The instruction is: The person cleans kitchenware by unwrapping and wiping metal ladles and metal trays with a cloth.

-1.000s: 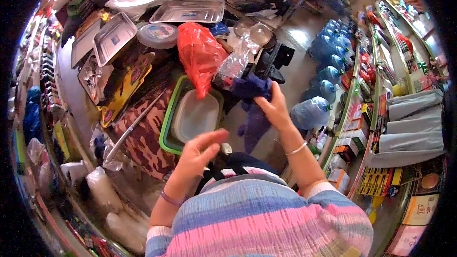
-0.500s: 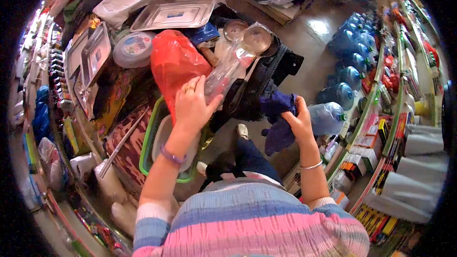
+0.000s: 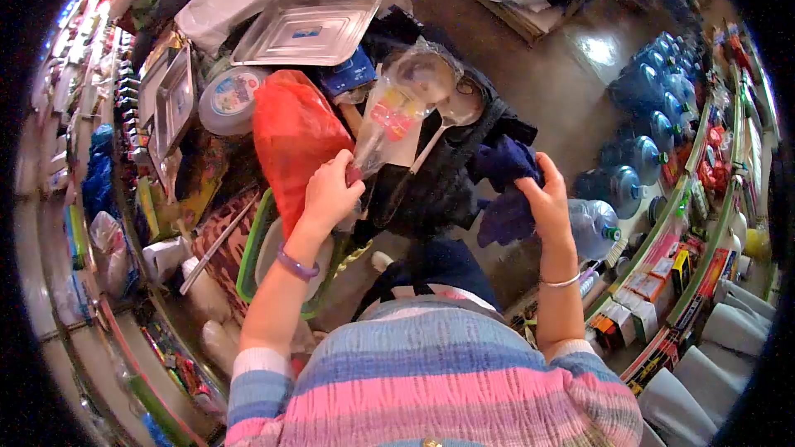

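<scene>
One round lidded tub [image 3: 234,99] rests at the left, its contents hidden. Below it, an open green-rimmed box [image 3: 248,258] holds something pale [image 3: 272,242], partly covered by the left forearm. Beside these bulges a red bag [image 3: 296,120]; I cannot tell what fills it. The left hand [image 3: 331,194] is closed on the narrow lower end of a clear bag [image 3: 373,136] with a ladle [image 3: 421,79] inside, probably because that end grips easily. Well apart, a dark blue cloth [image 3: 503,203] hangs bunched in the right hand [image 3: 544,199], seemingly gathered to suit one hand. Large water bottles [image 3: 642,156] stand beyond.
</scene>
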A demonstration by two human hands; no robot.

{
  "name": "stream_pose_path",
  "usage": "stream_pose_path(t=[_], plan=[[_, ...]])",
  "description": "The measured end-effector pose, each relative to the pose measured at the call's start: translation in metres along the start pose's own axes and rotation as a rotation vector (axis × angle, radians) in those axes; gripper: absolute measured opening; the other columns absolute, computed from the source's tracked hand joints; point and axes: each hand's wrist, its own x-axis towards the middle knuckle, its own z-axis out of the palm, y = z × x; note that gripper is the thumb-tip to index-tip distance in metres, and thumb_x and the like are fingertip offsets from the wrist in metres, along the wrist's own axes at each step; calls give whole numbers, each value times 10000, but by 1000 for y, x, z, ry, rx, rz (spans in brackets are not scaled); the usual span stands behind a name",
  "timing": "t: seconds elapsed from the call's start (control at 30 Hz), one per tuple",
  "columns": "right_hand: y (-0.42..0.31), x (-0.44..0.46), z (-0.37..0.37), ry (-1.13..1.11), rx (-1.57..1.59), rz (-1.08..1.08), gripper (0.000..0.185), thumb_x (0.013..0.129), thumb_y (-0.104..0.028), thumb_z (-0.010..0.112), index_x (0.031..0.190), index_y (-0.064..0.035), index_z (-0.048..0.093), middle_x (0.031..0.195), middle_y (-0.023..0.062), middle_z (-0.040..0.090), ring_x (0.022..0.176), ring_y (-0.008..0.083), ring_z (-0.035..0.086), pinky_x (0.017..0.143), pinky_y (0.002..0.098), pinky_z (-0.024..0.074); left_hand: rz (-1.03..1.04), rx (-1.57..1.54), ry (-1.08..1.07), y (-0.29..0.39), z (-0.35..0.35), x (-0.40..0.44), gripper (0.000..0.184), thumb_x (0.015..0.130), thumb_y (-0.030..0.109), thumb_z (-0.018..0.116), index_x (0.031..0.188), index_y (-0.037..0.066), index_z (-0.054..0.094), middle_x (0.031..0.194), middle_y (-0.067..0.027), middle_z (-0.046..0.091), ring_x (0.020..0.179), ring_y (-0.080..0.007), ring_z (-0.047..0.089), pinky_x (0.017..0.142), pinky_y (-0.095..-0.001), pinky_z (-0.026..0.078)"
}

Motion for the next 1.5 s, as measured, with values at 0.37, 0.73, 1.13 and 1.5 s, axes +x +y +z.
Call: stream_pose_path(t=[0.37,0.73,1.13,1.5], plan=[[-125,29,114,-94,-662,-1160,366,651,-128,617,1012,-91,572,1087,129,505,1063,328,441,907,435,372,183,-254,119,56,-83,-66,336,706,78,620,1011,-33,533,810,-194,606,762,-299,615,679,-354,464],[-178,54,119,255,-1156,-1502,250,635,-149,556,863,-100,644,1020,-13,548,1057,189,447,857,316,352,-21,-437,65,29,-112,-117,301,734,18,595,1025,-29,534,786,-69,598,710,-131,544,660,-268,446],[-228,22,72,480,-245,-1068,235,760,-81,564,977,6,543,908,169,563,864,311,541,781,358,437,-12,-449,211,15,-117,-135,213,771,134,598,922,-4,539,631,-113,548,556,-230,535,545,-339,415],[-232,44,121,-234,-965,-1386,209,704,-186,594,890,-101,551,807,87,549,717,282,602,561,384,496,183,121,365,27,-156,-152,219,810,165,571,989,39,559,758,-171,597,664,-350,582,569,-412,461]])
